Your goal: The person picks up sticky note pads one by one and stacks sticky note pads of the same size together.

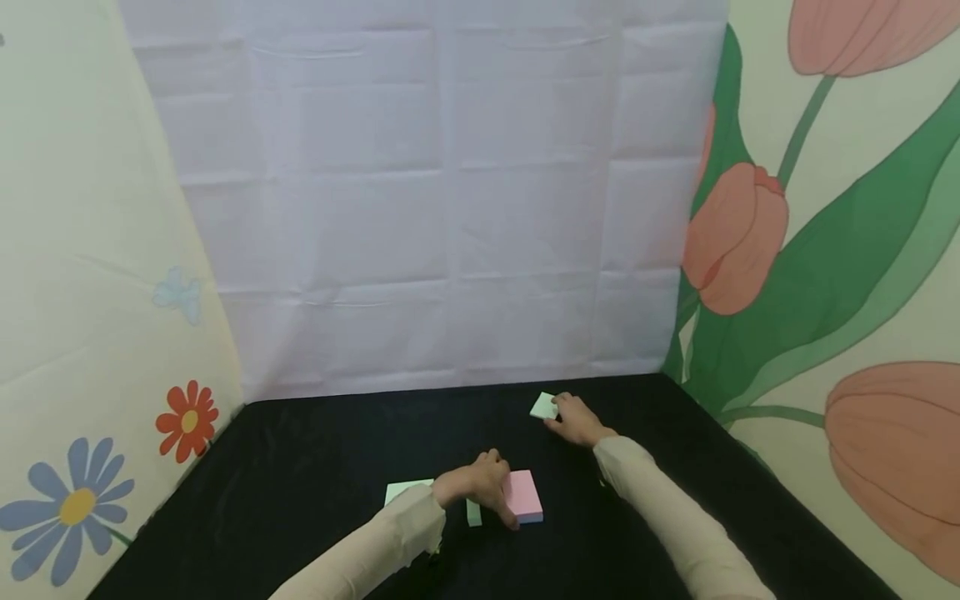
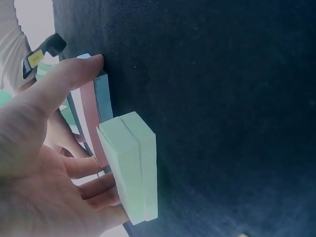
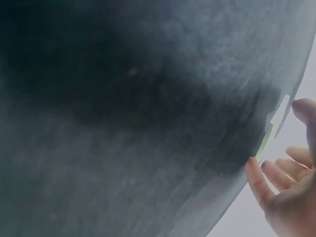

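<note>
My left hand (image 1: 480,485) spans a square stack of sticky notes, pink (image 1: 522,493) over blue. The left wrist view shows the thumb on one edge of this pink and blue stack (image 2: 90,106) and fingers at the opposite edge. Beside that hand is a narrow light green pad (image 2: 133,168), in two layers. Another light green pad (image 1: 405,487) lies left, partly hidden by the sleeve. Farther back, my right hand (image 1: 577,419) holds a pale green sticky note pad (image 1: 543,406) by its right side, thumb and fingers at its edges; the right wrist view shows it edge-on.
A black cloth (image 1: 322,450) covers the table. Behind it hangs a creased white sheet (image 1: 450,208). Flower-patterned cloths stand at the left (image 1: 75,250) and right (image 1: 825,333) sides.
</note>
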Demonstrator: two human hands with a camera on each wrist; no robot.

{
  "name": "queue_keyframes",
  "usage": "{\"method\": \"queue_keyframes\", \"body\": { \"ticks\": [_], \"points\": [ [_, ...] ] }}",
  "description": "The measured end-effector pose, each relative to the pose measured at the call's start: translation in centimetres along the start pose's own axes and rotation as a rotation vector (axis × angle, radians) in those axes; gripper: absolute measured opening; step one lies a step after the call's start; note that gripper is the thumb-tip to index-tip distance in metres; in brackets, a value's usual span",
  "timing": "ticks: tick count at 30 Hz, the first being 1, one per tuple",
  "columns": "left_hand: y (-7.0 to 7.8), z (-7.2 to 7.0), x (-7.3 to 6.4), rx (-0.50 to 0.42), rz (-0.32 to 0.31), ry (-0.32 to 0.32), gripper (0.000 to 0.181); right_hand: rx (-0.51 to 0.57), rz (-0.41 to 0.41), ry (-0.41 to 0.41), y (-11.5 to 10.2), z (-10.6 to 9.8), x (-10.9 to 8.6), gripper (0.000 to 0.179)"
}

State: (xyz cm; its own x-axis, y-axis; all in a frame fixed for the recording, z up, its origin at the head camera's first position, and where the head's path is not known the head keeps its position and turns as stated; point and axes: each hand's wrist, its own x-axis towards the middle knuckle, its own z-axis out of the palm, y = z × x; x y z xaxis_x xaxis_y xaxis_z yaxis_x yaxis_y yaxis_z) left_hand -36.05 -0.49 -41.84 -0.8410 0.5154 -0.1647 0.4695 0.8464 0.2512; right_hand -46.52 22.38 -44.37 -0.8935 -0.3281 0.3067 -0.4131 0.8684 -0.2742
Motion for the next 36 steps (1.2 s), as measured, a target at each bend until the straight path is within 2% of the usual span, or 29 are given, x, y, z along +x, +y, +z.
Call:
{"method": "queue_keyframes", "body": {
  "ticks": [7, 11, 17, 20, 21, 24, 27, 28, 31, 36],
  "points": [
    [0.4, -0.5, -0.6, 0.021, -0.016, -0.008, 0.062, 0.026, 0.110, -0.033, 0.3, 0.6, 0.5, 0.051],
    [0.7, -0.7, -0.5, 0.053, -0.015, -0.004, 0.062, 0.035, 0.124, -0.048, 0.5, 0.4, 0.7, 0.054],
    [0.7, -0.8, -0.2, 0.076, 0.000, -0.008, 0.065, 0.033, 0.071, -0.101, 1.4, -0.3, 1.5, 0.057],
    [0.7, -0.8, -0.1, 0.075, -0.005, -0.009, 0.067, 0.030, 0.030, -0.121, 2.9, 0.2, 2.5, 0.059],
    [0.6, -0.8, 0.0, 0.083, -0.005, -0.012, 0.068, 0.031, -0.023, -0.099, 4.4, 1.3, 3.1, 0.059],
    [0.6, -0.8, -0.1, 0.082, -0.008, -0.011, 0.068, -0.009, -0.051, -0.121, 5.2, 1.7, 3.8, 0.054],
    [0.6, -0.8, -0.2, 0.090, -0.015, -0.018, 0.069, 0.007, -0.032, -0.132, 4.4, 1.3, 3.7, 0.046],
    [0.6, -0.8, -0.2, 0.085, -0.020, -0.016, 0.068, 0.005, 0.017, -0.163, 2.9, 0.2, 3.1, 0.044],
    [0.6, -0.8, -0.1, 0.087, -0.027, -0.022, 0.069, 0.011, 0.034, -0.149, 1.8, -0.4, 2.5, 0.044],
    [0.6, -0.5, 0.1, 0.092, -0.023, -0.032, 0.069, -0.024, 0.053, -0.149, 1.5, -0.5, 2.1, 0.048]
  ]
}}
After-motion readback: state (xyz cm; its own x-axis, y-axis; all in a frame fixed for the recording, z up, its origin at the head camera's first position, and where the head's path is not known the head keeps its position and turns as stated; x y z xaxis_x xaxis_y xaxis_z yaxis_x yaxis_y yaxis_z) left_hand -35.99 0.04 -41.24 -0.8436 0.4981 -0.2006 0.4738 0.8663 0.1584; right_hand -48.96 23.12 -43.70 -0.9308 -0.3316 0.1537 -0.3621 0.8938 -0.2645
